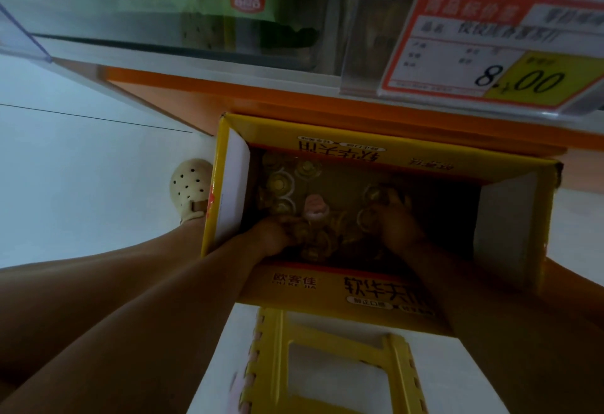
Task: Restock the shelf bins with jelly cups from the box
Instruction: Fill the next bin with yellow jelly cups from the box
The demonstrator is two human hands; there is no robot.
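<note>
Deep in the yellow box [327,286] on the floor: left hand [269,238] and right hand [397,222], fingers [380,210] curled round clusters of jelly cups [281,184], more lying loose beside them. Likely to shed cups from overfull handfuls when lifting, or to clip the box wall on the way up to the shelf bin [163,4].

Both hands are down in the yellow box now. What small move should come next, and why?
Probably lift both hands straight up out of the box. The left hand and the right hand each seem to curl round jelly cups at its bottom, and the clear shelf bin stands above. The box is dark, so the grips are not certain.
</note>
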